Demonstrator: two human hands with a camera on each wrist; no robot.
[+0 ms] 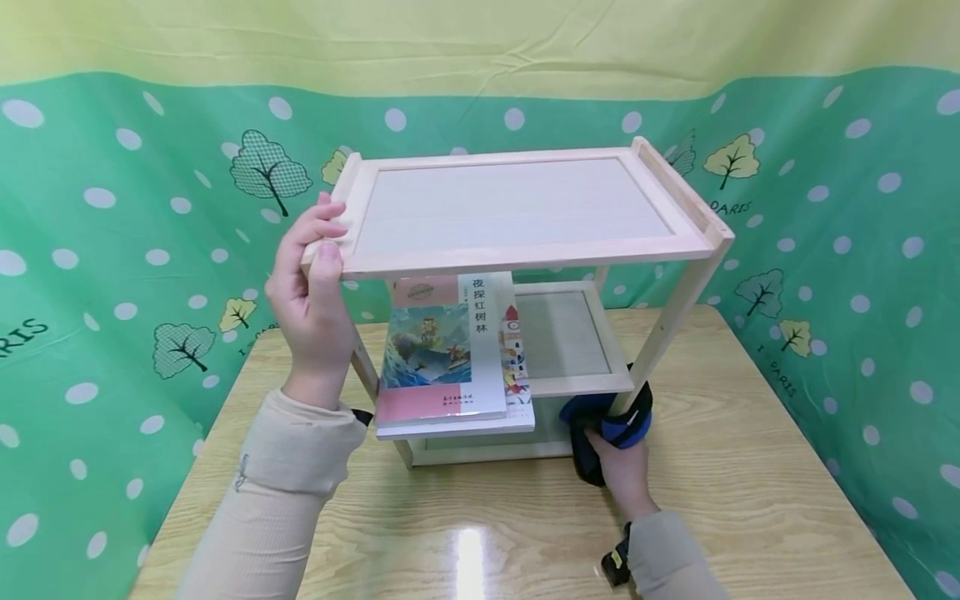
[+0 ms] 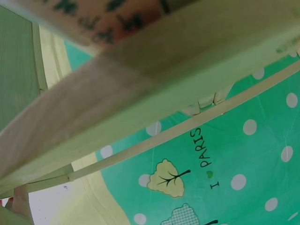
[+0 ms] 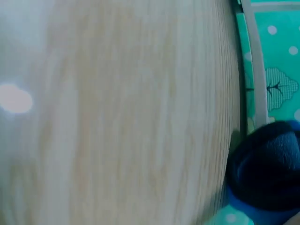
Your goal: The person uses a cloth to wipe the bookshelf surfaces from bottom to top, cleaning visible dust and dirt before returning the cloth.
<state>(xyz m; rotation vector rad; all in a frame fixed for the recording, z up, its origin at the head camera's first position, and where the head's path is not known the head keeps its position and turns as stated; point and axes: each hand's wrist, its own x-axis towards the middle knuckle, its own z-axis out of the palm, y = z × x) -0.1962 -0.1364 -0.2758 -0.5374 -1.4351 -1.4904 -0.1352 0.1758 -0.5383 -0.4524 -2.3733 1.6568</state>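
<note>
A pale wooden three-tier shelf [image 1: 525, 260] stands on the table. My left hand [image 1: 311, 292] grips the left end of its top board, thumb on the front corner; in the left wrist view part of that hand [image 2: 18, 206] shows at the lower left. By the front right post, my right hand [image 1: 624, 471] holds a soft blue-and-black item [image 1: 630, 428], low beside the bottom tier. A black-rimmed opening [image 3: 234, 176] on this item shows in the right wrist view; its exact kind is unclear. Two stacked books [image 1: 442, 350] lie on the left of the middle tier, jutting past its front edge.
The wood-grain table [image 1: 750, 467] extends around the shelf. A green curtain with white dots and trees [image 1: 840, 192] hangs behind and at both sides. Black wrist gear [image 1: 617, 565] sits at my right wrist.
</note>
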